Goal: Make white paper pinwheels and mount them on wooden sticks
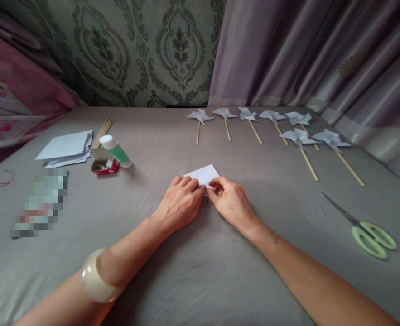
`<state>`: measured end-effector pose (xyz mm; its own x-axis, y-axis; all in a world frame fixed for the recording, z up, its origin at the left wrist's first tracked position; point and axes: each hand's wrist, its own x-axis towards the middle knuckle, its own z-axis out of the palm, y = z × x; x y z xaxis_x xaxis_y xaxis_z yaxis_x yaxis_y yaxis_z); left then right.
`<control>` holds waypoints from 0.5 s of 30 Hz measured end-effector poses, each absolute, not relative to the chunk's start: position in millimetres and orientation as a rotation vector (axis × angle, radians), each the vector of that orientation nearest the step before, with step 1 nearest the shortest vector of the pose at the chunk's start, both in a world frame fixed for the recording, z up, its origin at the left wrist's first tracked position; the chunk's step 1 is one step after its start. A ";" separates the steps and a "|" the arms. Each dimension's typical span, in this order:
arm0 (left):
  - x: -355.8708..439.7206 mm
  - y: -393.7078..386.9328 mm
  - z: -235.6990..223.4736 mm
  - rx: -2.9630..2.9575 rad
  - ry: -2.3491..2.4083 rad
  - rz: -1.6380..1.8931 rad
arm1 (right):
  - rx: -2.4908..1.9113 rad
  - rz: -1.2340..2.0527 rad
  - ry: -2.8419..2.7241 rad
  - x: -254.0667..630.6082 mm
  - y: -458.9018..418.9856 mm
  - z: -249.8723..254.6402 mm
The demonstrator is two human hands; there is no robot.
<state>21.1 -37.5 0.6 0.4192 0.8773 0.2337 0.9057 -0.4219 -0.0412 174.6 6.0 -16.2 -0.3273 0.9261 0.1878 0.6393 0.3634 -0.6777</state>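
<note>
A small folded piece of white paper point(204, 174) lies on the grey cloth in front of me. My left hand point(184, 199) rests on its near left edge with the fingers curled and pressed down. On the near right corner, my right hand point(232, 199) pinches the paper between thumb and forefinger. Both hands meet near the paper's front edge, so that part of it is hidden. A wide pale bangle point(101, 276) sits on my left forearm.
Several white paper pinwheels point(298, 137) on sticks lie at the back right. Green-handled scissors point(363, 228) are at the right. To the left are a glue stick point(116, 151), a small red box point(104, 168), wooden sticks point(102, 131), stacked paper point(65, 147) and a blurred-out packet point(41, 203).
</note>
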 end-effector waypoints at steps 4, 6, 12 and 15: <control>21.8 -37.8 1.7 -2.512 -1.596 -0.260 | -1.358 0.681 -2.076 174.4 5.9 -16.2; 22.0 -38.0 2.0 -2.513 -1.599 -0.253 | -1.368 0.682 -2.082 174.3 5.7 -16.3; 21.9 -37.8 1.0 -2.507 -1.594 -0.237 | -1.364 0.682 -2.083 174.1 5.7 -15.7; 22.2 -37.6 1.2 -2.502 -1.601 -0.227 | -1.378 0.676 -2.097 173.8 6.0 -14.2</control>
